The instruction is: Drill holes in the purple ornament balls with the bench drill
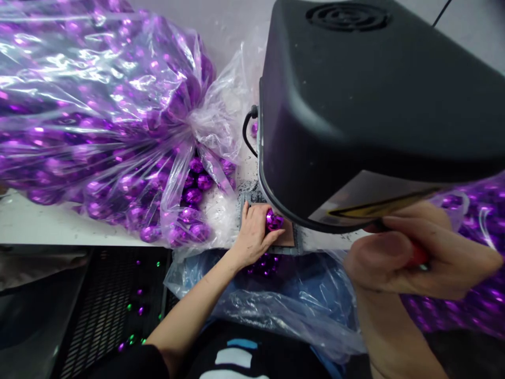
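My left hand [254, 231] holds a shiny purple ball [273, 219] on the small grey plate [290, 243] under the black machine [366, 100]. Close to the camera, my right hand [418, 255] is closed around a red-tipped handle [417, 257] at the machine's right side. A large clear plastic bag [98, 116] stuffed with purple balls lies on the white table [47, 226] to the left, its open mouth spilling balls next to my left hand.
A blue-tinted plastic bag [292, 300] hangs below the table edge with a few purple balls in it. Another bag of purple balls [473, 300] lies at the right. A black grated floor [106, 310] with scattered small beads lies lower left.
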Available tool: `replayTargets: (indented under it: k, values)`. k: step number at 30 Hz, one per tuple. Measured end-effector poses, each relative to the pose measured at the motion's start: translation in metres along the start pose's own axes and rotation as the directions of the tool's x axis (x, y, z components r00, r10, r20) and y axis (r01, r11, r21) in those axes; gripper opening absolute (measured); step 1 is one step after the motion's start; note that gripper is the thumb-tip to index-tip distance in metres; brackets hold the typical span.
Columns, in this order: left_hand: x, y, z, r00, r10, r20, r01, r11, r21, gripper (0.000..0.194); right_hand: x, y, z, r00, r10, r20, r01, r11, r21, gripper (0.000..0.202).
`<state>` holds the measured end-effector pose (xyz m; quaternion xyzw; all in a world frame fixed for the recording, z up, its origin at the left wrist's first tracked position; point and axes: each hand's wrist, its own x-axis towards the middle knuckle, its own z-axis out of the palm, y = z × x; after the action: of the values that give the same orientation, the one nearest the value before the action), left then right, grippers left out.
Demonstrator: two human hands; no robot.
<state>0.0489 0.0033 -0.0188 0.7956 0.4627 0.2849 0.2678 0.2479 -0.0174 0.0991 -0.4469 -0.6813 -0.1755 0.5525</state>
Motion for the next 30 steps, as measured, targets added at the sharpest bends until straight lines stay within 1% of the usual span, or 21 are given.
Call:
replayTargets:
  k: [1,3,5,7,8,9,12,13,17,21,26,30]
  values:
    - [0.000,0.000,0.000,1.000,0.000,0.000,0.000,1.000,-0.004,0.039,-0.003,0.000,0.002,1.000,-0.009,-0.029,0.009,1.000,-0.011,0.020]
    - [0.000,0.001,0.000,1.000,-0.002,0.004,0.002,1.000,-0.011,0.038,-0.008,0.002,0.008,0.993,-0.091,-0.074,0.088,0.995,-0.038,0.022]
    - [0.000,0.001,0.000,1.000,-0.006,0.014,0.006,1.000,-0.016,0.038,-0.013,0.005,0.015,0.982,-0.147,-0.118,0.146,0.989,-0.011,0.023]
    - [0.000,0.001,-0.001,1.000,-0.008,0.017,0.008,1.000,-0.022,0.037,-0.018,0.007,0.020,0.970,-0.170,-0.174,0.176,0.984,0.015,0.026]
    - [0.000,0.001,-0.001,1.000,-0.006,0.018,0.007,1.000,-0.026,0.037,-0.020,0.008,0.022,0.964,-0.162,-0.209,0.169,0.985,0.017,0.027]
    - [0.000,0.001,-0.001,1.000,-0.005,0.018,0.005,1.000,-0.029,0.036,-0.022,0.007,0.022,0.966,-0.138,-0.219,0.145,0.989,0.016,0.029]
    - [0.000,0.000,0.000,1.000,-0.003,0.013,0.003,1.000,-0.031,0.035,-0.027,0.004,0.023,0.982,-0.075,-0.175,0.079,0.997,0.014,0.031]
    - [0.000,0.000,0.001,1.000,-0.002,0.010,0.002,1.000,-0.031,0.036,-0.028,0.002,0.024,0.981,-0.067,-0.182,0.071,0.997,0.012,0.030]
    - [0.000,0.000,0.003,1.000,0.001,-0.013,-0.001,0.999,-0.037,0.037,-0.033,-0.001,0.030,0.961,-0.068,-0.267,0.068,0.998,-0.010,0.026]
    - [0.000,0.000,0.003,1.000,-0.003,-0.008,0.002,0.999,-0.035,0.038,-0.036,-0.002,0.036,0.950,-0.064,-0.305,0.061,0.998,-0.021,0.025]
    - [-0.001,-0.001,0.004,1.000,0.002,-0.011,-0.002,1.000,-0.026,0.038,-0.037,-0.002,0.035,0.950,-0.049,-0.308,0.044,0.999,-0.022,0.031]
    - [0.000,-0.002,0.006,1.000,0.005,-0.025,-0.005,1.000,0.000,0.038,-0.040,-0.002,0.035,0.955,-0.052,-0.293,0.047,0.999,-0.024,0.025]
